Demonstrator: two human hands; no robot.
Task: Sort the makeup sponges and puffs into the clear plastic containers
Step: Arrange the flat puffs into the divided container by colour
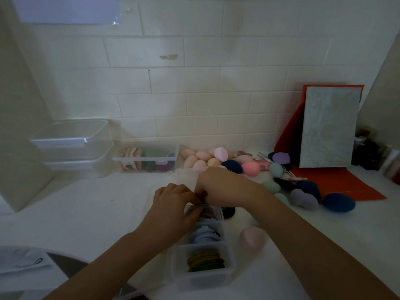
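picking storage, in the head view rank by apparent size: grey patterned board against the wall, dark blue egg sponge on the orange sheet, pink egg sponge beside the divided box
1. Grey patterned board, clearly largest.
2. Dark blue egg sponge and pink egg sponge look alike; the pink one is nearer the camera, so unranked.

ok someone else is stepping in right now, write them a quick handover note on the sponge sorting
Left hand and right hand: both at the far end of the divided clear box, fingers together; what they grip is hidden.
Done: green puffs in the near compartment, pale blue puffs in the middle; another clear box by the wall holds flat puffs.
Left: loose egg sponges by the wall, dark blue sponge at right, pink sponge beside the box.
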